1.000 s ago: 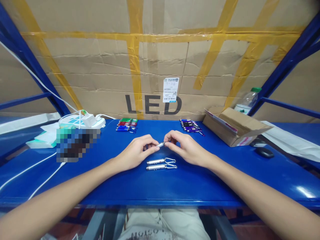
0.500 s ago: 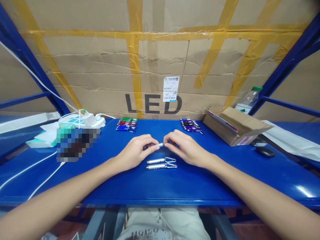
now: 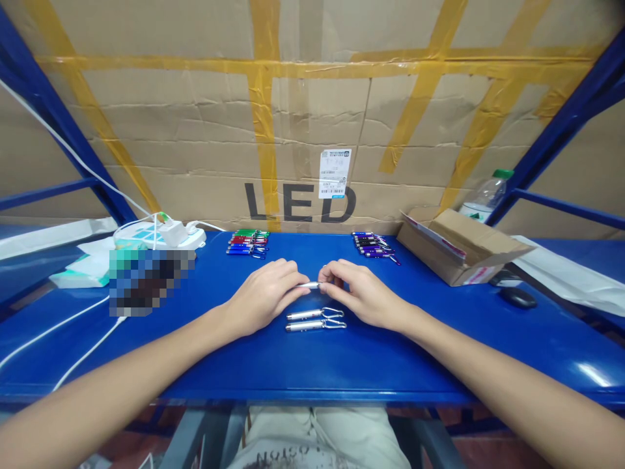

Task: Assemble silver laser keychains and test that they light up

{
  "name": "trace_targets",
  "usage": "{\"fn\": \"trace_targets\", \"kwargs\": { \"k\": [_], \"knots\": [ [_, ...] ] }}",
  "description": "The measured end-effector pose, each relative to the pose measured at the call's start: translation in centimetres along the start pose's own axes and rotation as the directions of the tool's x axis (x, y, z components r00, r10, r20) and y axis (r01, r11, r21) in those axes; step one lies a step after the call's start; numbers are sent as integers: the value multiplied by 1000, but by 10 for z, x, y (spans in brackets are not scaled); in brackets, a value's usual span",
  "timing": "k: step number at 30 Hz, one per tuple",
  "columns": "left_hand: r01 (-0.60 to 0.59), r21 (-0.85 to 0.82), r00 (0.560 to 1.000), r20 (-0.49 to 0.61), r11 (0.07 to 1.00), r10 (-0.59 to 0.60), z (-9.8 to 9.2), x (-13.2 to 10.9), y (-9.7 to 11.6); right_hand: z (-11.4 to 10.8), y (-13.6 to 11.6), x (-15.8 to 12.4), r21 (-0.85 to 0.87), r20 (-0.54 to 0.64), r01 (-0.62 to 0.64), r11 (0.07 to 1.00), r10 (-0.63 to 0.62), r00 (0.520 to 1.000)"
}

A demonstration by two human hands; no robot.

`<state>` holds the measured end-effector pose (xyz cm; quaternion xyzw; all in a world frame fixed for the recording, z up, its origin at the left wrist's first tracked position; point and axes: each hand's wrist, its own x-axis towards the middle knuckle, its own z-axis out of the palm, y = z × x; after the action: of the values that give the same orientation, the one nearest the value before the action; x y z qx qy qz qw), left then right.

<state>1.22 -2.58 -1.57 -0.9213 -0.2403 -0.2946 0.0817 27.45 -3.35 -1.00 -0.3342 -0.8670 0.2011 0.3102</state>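
Note:
Between my two hands is a small silver flashlight [image 3: 309,285], lying sideways above the table. My left hand [image 3: 267,292] is closed, thumb and fingers pinching its left part. The fingertips of my right hand [image 3: 359,292] are closed on its right end, and they hide that tip. Just below, two silver keychain flashlights [image 3: 305,325] with wire carabiner clips lie side by side on the blue table [image 3: 312,368], clips pointing right.
Green, red and blue keychain flashlights [image 3: 247,242] lie at the back left, purple and black ones [image 3: 372,246] at the back right. An open cardboard box [image 3: 463,251], a mouse [image 3: 517,297] and a bottle [image 3: 486,195] stand right. A power strip [image 3: 188,241] with white cables is left.
My left hand has turned slightly, its fingers now further over the silver flashlight. My right hand's fingers have shifted a little at the right end. The other things lie as before.

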Motion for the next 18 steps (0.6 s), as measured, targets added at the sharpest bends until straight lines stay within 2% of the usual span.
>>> {"fn": "trace_targets", "kwargs": {
  "k": [3, 7, 12, 15, 18],
  "knots": [
    [-93, 167, 993, -51, 982, 103, -3, 2, 0, 3, -2, 3, 292, 52, -176, 940, 168, 984],
    [-119, 286, 982, -111, 951, 156, -6, 3, 2, 4, -6, 7, 540, 137, -294, 789, 262, 955],
    [-98, 236, 982, -135, 967, 133, -8, 2, 5, 1, -10, 9, 712, 274, -433, 553, 349, 896],
    [-131, 242, 971, -166, 961, 174, -9, 3, 7, 0, -9, 9, 771, 385, -502, 392, 340, 858],
    [-136, 257, 961, -201, 957, 191, -9, 4, 9, -1, -7, 9, 777, 414, -514, 363, 322, 852]
  ]
}}
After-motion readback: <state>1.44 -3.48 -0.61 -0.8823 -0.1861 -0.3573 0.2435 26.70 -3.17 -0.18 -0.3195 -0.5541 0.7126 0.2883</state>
